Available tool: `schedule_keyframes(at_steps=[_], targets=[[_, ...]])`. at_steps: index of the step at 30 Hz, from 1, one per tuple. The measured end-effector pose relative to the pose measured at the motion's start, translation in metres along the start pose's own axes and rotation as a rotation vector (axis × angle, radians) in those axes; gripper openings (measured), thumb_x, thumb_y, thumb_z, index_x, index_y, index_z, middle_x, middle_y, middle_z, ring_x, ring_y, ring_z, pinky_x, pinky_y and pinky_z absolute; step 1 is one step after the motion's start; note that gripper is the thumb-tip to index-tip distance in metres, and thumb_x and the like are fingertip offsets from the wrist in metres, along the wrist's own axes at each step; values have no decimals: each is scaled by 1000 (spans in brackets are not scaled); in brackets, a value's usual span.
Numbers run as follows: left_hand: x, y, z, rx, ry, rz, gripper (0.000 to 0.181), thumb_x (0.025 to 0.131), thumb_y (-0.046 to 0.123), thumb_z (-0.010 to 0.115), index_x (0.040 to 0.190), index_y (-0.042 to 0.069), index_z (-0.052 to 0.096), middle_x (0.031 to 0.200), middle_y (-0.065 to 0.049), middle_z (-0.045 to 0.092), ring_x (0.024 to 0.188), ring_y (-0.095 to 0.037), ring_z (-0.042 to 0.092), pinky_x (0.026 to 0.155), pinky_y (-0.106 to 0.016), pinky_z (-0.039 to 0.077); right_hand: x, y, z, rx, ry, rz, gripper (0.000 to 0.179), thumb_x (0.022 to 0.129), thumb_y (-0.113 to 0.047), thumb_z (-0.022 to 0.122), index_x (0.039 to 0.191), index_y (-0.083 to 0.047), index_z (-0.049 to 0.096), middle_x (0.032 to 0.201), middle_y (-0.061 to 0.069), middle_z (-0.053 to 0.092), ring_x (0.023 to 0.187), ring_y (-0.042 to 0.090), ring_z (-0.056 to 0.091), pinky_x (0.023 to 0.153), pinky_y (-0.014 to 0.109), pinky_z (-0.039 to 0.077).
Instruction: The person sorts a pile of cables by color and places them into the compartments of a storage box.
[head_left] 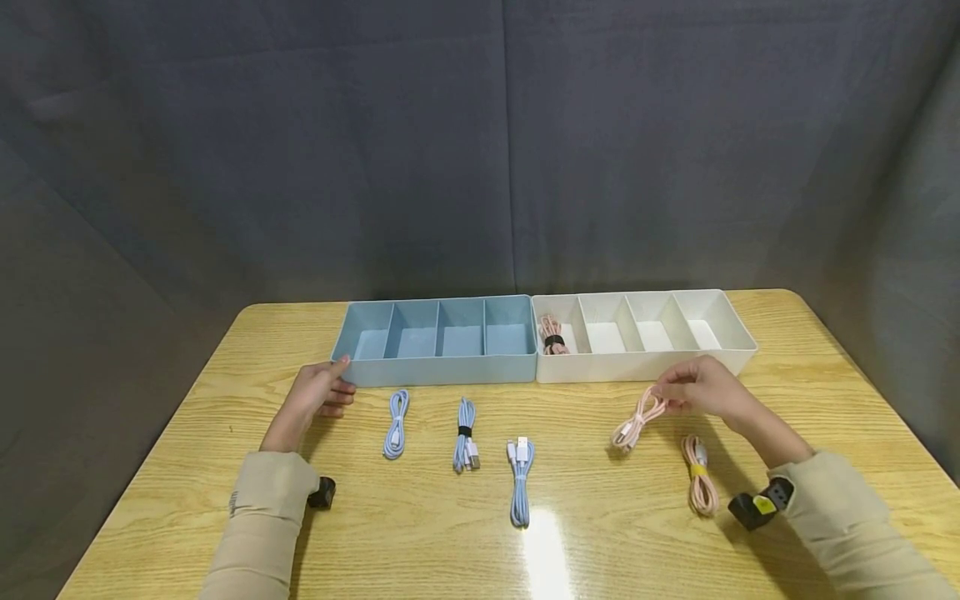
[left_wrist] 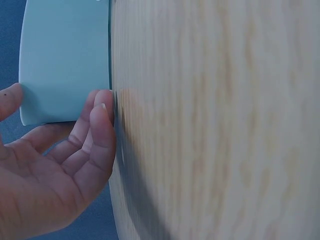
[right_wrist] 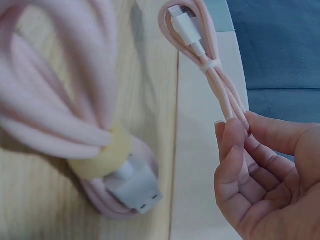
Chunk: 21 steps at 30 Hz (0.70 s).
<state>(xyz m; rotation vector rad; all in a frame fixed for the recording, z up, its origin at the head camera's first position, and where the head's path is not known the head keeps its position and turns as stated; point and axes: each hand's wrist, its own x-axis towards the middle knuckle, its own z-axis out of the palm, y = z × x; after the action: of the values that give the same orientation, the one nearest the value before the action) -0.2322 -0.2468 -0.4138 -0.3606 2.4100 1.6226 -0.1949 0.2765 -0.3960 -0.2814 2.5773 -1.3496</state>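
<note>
My right hand (head_left: 701, 387) pinches one end of a coiled pink charging cable (head_left: 637, 421); a white tie and white connector show on it in the right wrist view. Below that hand lies a second pink cable (head_left: 699, 477) with a yellow tie. My left hand (head_left: 315, 396) is at the near left corner of a blue compartment box (head_left: 442, 371), thumb at its rim and fingers loosely bent by its lower edge. Three blue cables, one left (head_left: 396, 425), one with a black tie (head_left: 465, 435) and one nearest me (head_left: 521, 483), lie before the boxes.
A white compartment box (head_left: 645, 367) adjoins the blue one on the right. In its leftmost compartment sits a pink cable (head_left: 553, 335) with a black tie. The wooden table (head_left: 375, 542) ends behind the boxes at a dark grey curtain (head_left: 390, 150).
</note>
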Motion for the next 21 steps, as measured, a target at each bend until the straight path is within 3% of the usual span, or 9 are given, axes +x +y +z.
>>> schedule_keyframes(at_steps=[21], targets=[[2,-1,1,6,5,-5,57,97,40,38,126,-8,43,80,-6,60,67,-13,59,60,-30,51,11,-30,-20,5,90,-36,24,87,-8,61,95,15,60,70,6,62,61,11,57,56,26,49]])
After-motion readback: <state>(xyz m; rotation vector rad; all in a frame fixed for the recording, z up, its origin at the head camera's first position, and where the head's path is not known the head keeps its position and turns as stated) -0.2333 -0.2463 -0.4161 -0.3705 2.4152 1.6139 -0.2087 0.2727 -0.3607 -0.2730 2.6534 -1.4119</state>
